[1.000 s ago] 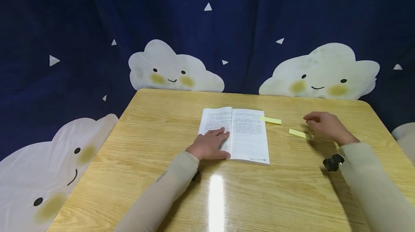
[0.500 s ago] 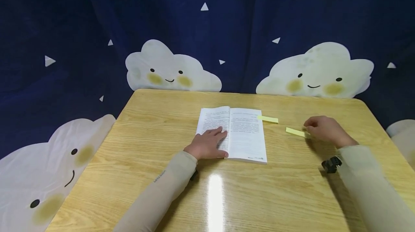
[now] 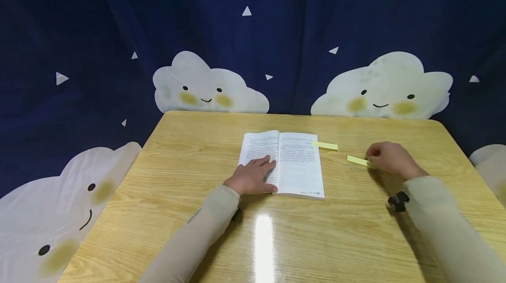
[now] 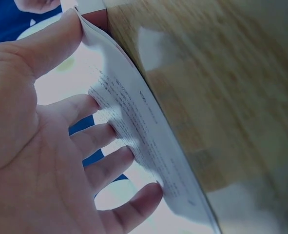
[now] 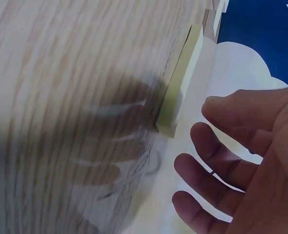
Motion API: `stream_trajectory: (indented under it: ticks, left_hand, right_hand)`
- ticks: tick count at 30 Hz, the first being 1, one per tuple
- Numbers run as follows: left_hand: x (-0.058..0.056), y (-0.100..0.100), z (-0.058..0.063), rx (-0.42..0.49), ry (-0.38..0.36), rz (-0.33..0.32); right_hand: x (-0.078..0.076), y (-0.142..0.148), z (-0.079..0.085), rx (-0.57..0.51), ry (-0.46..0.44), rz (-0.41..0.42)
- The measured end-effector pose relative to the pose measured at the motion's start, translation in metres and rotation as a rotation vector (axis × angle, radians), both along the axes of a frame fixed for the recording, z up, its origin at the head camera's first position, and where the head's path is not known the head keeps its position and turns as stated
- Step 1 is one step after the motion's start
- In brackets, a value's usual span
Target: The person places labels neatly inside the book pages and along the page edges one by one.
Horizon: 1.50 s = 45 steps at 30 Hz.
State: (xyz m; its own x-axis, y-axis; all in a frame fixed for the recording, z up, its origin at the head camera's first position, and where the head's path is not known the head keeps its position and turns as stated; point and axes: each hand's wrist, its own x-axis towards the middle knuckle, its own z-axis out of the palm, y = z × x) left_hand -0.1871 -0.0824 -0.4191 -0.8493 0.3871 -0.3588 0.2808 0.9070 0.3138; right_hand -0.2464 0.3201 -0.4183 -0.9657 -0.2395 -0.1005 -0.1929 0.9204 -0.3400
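An open book (image 3: 299, 173) lies on the wooden table. My left hand (image 3: 252, 178) rests flat on its left page, fingers spread and thumb near the bottom by the spine; in the left wrist view the fingertips touch the printed page (image 4: 134, 122). A yellow sticky note strip (image 3: 326, 146) sticks out from the right page's upper edge. To the right of the book lies a thin pad of yellow sticky notes (image 3: 357, 160). My right hand (image 3: 392, 159) hovers at the pad's right end, fingers loosely bent; the right wrist view shows them just apart from the pad (image 5: 180, 83).
The table (image 3: 189, 151) has rounded back corners and a bright light reflection near its front. Behind it hangs a dark blue curtain (image 3: 284, 32) with smiling clouds and small white triangles. A small black device (image 3: 399, 201) sits at the right wrist.
My right hand has come down and slightly left, closer to the sticky note pad. The left hand stays on the book. The whole head view has shifted a little.
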Motion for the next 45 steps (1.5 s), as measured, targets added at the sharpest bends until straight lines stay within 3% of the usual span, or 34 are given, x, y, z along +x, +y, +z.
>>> stream_trajectory:
  ticks: [9, 17, 25, 45]
  left_hand:
    - [0.0, 0.001, 0.001, -0.004, 0.002, -0.005]
    - [0.0, 0.001, -0.001, 0.002, -0.006, -0.005]
    - [0.0, -0.002, -0.003, 0.0, -0.005, -0.006]
    - [-0.001, -0.001, -0.001, 0.009, 0.007, -0.008]
  right_hand:
    - [-0.001, -0.009, 0.003, 0.016, 0.02, 0.013]
    - [0.0, -0.015, -0.005, 0.067, -0.044, -0.027]
    - [0.001, -0.023, -0.003, 0.072, -0.077, -0.056]
    - [0.002, -0.026, -0.002, 0.117, -0.034, -0.072]
